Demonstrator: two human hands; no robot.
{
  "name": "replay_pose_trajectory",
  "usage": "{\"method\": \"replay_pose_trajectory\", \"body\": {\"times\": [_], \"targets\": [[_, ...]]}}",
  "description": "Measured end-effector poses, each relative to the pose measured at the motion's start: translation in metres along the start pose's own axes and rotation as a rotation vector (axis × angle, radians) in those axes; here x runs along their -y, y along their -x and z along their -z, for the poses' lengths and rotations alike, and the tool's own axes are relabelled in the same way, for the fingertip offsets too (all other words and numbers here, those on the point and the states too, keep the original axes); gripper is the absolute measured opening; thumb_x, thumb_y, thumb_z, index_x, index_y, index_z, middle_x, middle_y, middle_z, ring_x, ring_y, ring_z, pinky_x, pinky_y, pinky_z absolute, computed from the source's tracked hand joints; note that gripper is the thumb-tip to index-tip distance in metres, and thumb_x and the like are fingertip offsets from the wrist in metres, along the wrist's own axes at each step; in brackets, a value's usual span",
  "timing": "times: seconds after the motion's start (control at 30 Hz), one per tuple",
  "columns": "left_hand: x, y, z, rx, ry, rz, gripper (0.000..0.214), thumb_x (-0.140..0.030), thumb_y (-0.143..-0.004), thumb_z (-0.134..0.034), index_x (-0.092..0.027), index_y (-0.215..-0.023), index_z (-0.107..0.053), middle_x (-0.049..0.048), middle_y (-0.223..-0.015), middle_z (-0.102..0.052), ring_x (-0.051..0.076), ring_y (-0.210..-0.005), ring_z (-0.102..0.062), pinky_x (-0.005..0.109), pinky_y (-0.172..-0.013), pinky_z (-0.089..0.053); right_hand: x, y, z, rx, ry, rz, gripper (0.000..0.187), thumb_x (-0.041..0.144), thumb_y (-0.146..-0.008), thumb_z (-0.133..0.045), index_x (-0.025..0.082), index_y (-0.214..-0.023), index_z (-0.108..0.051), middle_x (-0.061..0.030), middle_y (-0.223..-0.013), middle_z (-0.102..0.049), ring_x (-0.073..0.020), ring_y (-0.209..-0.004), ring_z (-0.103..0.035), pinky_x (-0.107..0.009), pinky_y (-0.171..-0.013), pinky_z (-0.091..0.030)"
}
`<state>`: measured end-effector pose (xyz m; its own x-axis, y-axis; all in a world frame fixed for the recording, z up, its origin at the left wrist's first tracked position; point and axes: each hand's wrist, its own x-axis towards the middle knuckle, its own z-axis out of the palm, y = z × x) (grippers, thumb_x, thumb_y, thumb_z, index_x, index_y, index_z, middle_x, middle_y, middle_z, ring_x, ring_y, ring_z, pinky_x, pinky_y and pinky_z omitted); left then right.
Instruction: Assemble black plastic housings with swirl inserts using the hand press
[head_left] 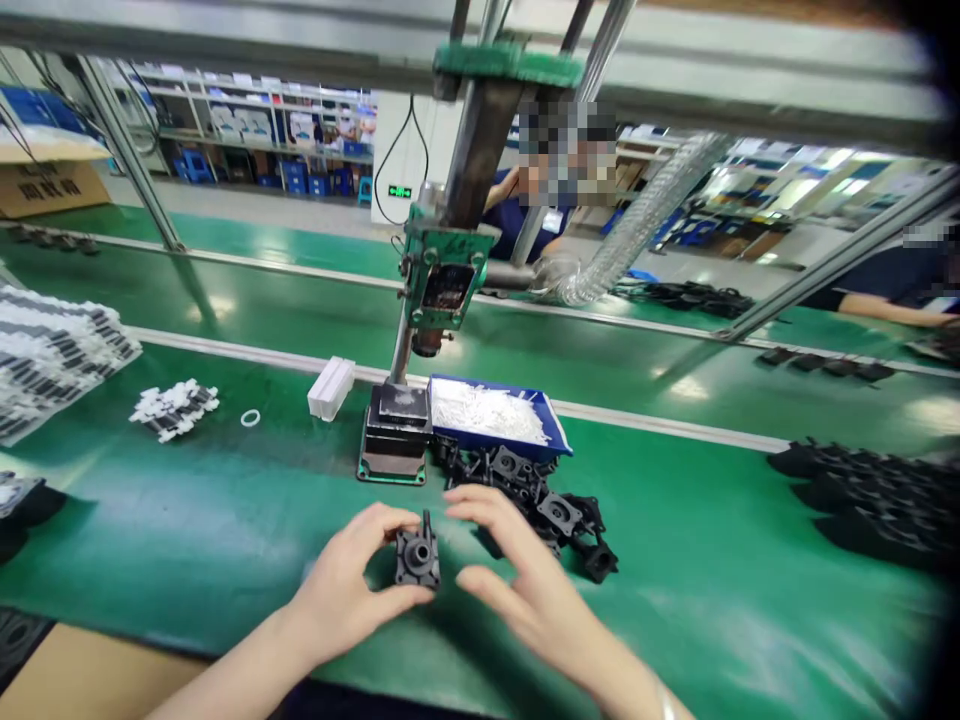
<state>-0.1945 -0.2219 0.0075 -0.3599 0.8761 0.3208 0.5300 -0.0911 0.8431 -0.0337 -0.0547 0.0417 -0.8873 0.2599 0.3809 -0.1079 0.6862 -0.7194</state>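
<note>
My left hand (360,575) grips a small black plastic housing (417,558) between thumb and fingers, just above the green tabletop. The housing has a square flange, a round hub in its middle and a thin stem pointing up. To its right, my right hand (514,560) is held with thumb and fingers apart and nothing between them. A heap of similar black parts (559,510) lies beyond the right hand, partly covered by it. Behind my hands stands a press with a dark metal base block (397,425) and a green head (446,275) above it.
A blue tray (559,430) of small white pieces sits beside the press. On the left are a white block (331,388), a white ring (250,418), a white-and-black cluster (176,408) and stacked white parts (52,350). Black parts (870,500) line the right. Two people are across the bench.
</note>
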Motion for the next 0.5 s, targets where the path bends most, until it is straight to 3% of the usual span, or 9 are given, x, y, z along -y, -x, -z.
{"method": "replay_pose_trajectory", "body": {"times": [0.13, 0.23, 0.3, 0.37, 0.43, 0.5], "targets": [[-0.02, -0.066, 0.05, -0.156, -0.124, -0.203, 0.034, -0.029, -0.083, -0.076, -0.025, -0.114, -0.062, 0.0043, -0.11, -0.065, 0.02, -0.103, -0.063, 0.032, -0.089, -0.054, 0.025, -0.073, 0.072, -0.387, 0.178, 0.18, 0.024, 0.034, -0.097, -0.058, 0.027, -0.12, -0.056, -0.0089, -0.121, -0.058, -0.0238, -0.119, -0.056, -0.044, -0.102, -0.049], [-0.016, -0.117, 0.067, -0.189, -0.075, -0.126, 0.035, -0.032, -0.077, -0.08, -0.021, -0.105, -0.063, 0.0041, -0.103, -0.064, 0.02, -0.096, -0.065, 0.034, -0.086, -0.056, 0.05, -0.149, 0.12, -0.655, 0.179, 0.352, 0.029, 0.037, -0.095, -0.061, 0.027, -0.122, -0.055, -0.0091, -0.123, -0.056, -0.0227, -0.115, -0.059, -0.043, -0.099, -0.052], [-0.007, -0.141, 0.068, -0.19, -0.037, -0.07, 0.036, -0.033, -0.073, -0.081, -0.019, -0.1, -0.062, 0.004, -0.101, -0.063, 0.02, -0.09, -0.065, 0.034, -0.082, -0.057, 0.07, -0.198, 0.146, -0.648, 0.144, 0.454, 0.039, 0.037, -0.094, -0.062, 0.029, -0.13, -0.049, -0.008, -0.138, -0.05, -0.0208, -0.126, -0.052, -0.04, -0.105, -0.049], [0.0, -0.156, 0.066, -0.188, -0.038, -0.057, 0.037, -0.035, -0.071, -0.081, -0.018, -0.098, -0.061, 0.0042, -0.1, -0.063, 0.019, -0.086, -0.065, 0.034, -0.078, -0.058, 0.089, -0.235, 0.164, -0.56, 0.072, 0.446, 0.052, 0.032, -0.094, -0.061, 0.029, -0.14, -0.038, -0.0049, -0.149, -0.044, -0.0178, -0.129, -0.05, -0.036, -0.109, -0.047], [0.004, -0.162, 0.064, -0.179, -0.052, -0.06, 0.039, -0.038, -0.071, -0.081, -0.018, -0.098, -0.061, 0.0041, -0.098, -0.064, 0.02, -0.083, -0.065, 0.034, -0.075, -0.057, 0.104, -0.25, 0.171, -0.513, -0.019, 0.342, 0.06, 0.029, -0.095, -0.056, 0.03, -0.147, -0.026, -0.0027, -0.147, -0.047, -0.0163, -0.115, -0.058, -0.035, -0.103, -0.053], [0.006, -0.164, 0.063, -0.166, -0.057, -0.057, 0.041, -0.039, -0.07, -0.081, -0.018, -0.098, -0.061, 0.0041, -0.097, -0.064, 0.02, -0.082, -0.065, 0.034, -0.075, -0.056, 0.11, -0.239, 0.167, -0.551, -0.027, 0.294, 0.066, 0.028, -0.094, -0.055, 0.037, -0.149, -0.019, -0.0003, -0.147, -0.047, -0.0169, -0.098, -0.063, -0.035, -0.093, -0.058]]}}
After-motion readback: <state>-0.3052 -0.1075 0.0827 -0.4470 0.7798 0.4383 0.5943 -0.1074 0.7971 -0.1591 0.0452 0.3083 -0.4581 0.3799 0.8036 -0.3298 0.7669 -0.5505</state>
